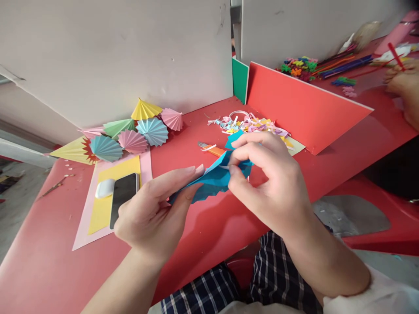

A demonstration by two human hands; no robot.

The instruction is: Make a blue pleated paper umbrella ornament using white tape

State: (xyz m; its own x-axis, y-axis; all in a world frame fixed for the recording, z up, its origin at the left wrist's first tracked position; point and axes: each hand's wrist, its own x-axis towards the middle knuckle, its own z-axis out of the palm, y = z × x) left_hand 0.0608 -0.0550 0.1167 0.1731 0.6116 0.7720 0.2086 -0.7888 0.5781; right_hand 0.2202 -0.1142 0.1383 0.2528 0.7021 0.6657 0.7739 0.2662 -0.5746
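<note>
A pleated blue paper piece (214,179) is held above the red table (196,226) by both hands. My left hand (153,213) pinches its left end between thumb and fingers. My right hand (265,179) grips its right end, with the fingertips pressing on the folds and a thin white strip at the thumb. Just behind the paper lies an orange utility knife (211,149).
Several folded paper fans (131,133) in yellow, blue, pink and green lie at the back left. A phone (122,194) and a white eraser (104,188) rest on yellow and pink sheets. Paper scraps (252,124) sit by a red divider (304,109). Another person's hand (404,85) works at the far right.
</note>
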